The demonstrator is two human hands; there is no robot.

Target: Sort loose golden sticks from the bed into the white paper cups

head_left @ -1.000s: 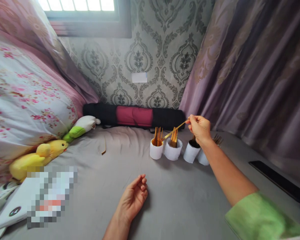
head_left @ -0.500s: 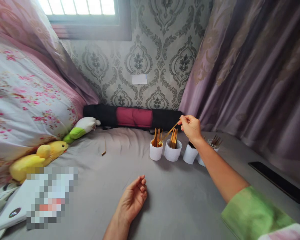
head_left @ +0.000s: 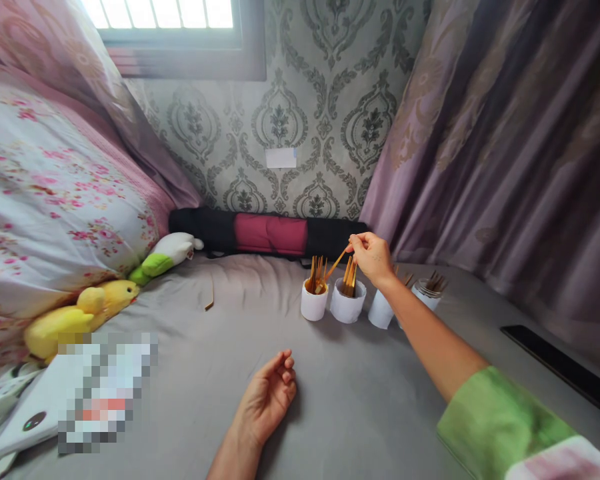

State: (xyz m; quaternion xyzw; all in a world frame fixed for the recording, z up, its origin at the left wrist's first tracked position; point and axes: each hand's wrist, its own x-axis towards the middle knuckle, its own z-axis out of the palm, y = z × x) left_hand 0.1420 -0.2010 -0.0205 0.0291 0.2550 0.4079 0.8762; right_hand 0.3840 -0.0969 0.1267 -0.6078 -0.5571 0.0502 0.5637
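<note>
My right hand (head_left: 373,257) pinches the upper end of a thin golden-brown stick (head_left: 335,265) between thumb and fingers. The stick slants down to the left, and its lower end is inside the leftmost white cup (head_left: 313,308), where several similar sticks stand. Just right of it, a second white cup (head_left: 347,311) holds a bunch of golden sticks. My left hand (head_left: 271,393) rests on the grey sheet in front of the cups, fingers loosely curled in, with nothing seen in them.
Another white cup (head_left: 381,311) and a glass jar of sticks (head_left: 427,291) stand farther right, partly behind my forearm. A thin bent stick (head_left: 209,295) lies on the grey sheet (head_left: 190,380). Plush toys (head_left: 80,317) line the left; a black flat object (head_left: 560,367) lies right.
My right hand has moved slightly left and down, and the stick's lower end has gone from the leftmost cup's rim into the cup. My left hand stays in place.
</note>
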